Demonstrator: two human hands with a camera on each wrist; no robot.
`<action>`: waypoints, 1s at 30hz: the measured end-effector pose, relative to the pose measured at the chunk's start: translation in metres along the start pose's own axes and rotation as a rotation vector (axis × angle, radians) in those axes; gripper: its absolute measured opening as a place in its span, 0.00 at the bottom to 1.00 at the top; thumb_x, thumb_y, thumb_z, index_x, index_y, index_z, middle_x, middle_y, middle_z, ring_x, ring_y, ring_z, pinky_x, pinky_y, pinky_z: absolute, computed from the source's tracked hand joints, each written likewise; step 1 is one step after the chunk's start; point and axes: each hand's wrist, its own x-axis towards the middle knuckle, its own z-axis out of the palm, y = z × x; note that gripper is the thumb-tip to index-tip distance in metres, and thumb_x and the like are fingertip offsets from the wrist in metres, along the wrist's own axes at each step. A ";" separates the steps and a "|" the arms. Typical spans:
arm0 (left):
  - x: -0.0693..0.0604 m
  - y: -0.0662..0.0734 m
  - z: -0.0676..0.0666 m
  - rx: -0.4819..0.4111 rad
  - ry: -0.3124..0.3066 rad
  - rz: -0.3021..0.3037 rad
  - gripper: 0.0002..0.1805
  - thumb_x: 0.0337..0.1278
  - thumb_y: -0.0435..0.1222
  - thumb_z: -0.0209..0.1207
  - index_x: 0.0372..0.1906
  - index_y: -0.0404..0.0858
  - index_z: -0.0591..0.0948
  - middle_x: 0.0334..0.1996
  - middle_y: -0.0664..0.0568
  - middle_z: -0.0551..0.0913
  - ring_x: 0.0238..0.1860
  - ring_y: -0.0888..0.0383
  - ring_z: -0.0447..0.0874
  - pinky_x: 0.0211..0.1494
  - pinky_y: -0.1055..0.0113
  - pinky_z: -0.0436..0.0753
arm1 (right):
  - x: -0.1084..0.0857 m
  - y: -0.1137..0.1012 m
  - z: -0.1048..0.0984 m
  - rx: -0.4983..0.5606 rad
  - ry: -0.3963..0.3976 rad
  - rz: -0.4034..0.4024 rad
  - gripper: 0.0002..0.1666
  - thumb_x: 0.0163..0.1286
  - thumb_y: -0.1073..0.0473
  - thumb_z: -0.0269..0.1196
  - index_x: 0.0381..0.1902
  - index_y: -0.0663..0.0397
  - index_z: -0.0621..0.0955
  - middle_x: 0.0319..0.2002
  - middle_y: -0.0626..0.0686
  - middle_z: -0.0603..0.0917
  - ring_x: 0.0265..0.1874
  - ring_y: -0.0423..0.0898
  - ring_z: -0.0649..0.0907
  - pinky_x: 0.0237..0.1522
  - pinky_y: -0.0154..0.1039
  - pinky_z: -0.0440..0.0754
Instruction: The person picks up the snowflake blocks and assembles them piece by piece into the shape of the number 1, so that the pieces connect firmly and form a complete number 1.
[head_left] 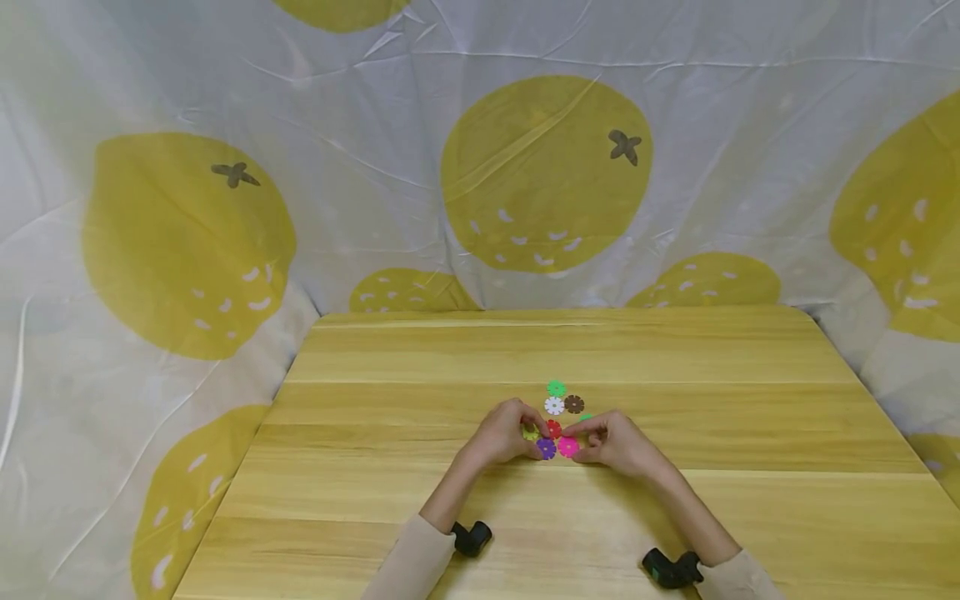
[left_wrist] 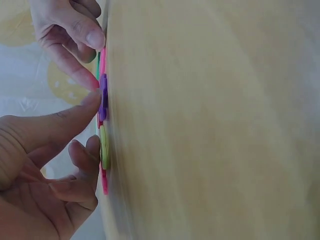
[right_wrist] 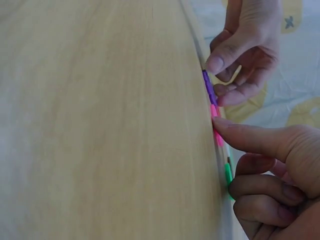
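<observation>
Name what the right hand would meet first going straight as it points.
The right hand would likely meet first the pink disc it touches; the purple disc lies beyond, though depth is unclear.

Toward the left edge of the surface [head_left: 300, 500], the left sleeve [head_left: 411, 560] is plain pale beige; beside its cuff [head_left: 442, 532] sits a black, elbow-shaped left wrist camera [head_left: 472, 540] with a rounded end. Toward the right edge, the right sleeve [head_left: 738, 577] matches, and the bent black right wrist camera [head_left: 671, 570] bears a greenish patch [head_left: 656, 572].

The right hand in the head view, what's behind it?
Just beyond the right hand, a sliver of a green disc shows on the table. The hand covers the rest; anything else beneath it can't be seen.
</observation>
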 end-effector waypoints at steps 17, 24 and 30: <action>-0.003 -0.003 -0.002 -0.061 -0.004 0.049 0.11 0.52 0.24 0.74 0.34 0.39 0.83 0.29 0.53 0.84 0.29 0.64 0.77 0.34 0.73 0.77 | -0.005 -0.011 -0.002 -0.142 0.043 -0.057 0.15 0.60 0.64 0.77 0.40 0.54 0.82 0.31 0.50 0.85 0.22 0.41 0.80 0.24 0.32 0.79; -0.003 -0.006 -0.006 -0.200 0.135 0.097 0.05 0.58 0.25 0.70 0.36 0.36 0.87 0.30 0.48 0.86 0.26 0.63 0.79 0.29 0.75 0.78 | -0.003 -0.006 -0.005 0.188 -0.063 -0.052 0.12 0.72 0.69 0.66 0.50 0.67 0.81 0.35 0.63 0.85 0.29 0.54 0.90 0.33 0.43 0.90; -0.004 -0.006 -0.008 -0.389 0.122 0.051 0.04 0.60 0.26 0.69 0.40 0.32 0.88 0.34 0.42 0.87 0.25 0.48 0.87 0.25 0.69 0.82 | -0.002 -0.005 -0.007 0.347 -0.075 -0.051 0.20 0.74 0.71 0.62 0.61 0.72 0.78 0.40 0.66 0.86 0.36 0.58 0.91 0.41 0.47 0.91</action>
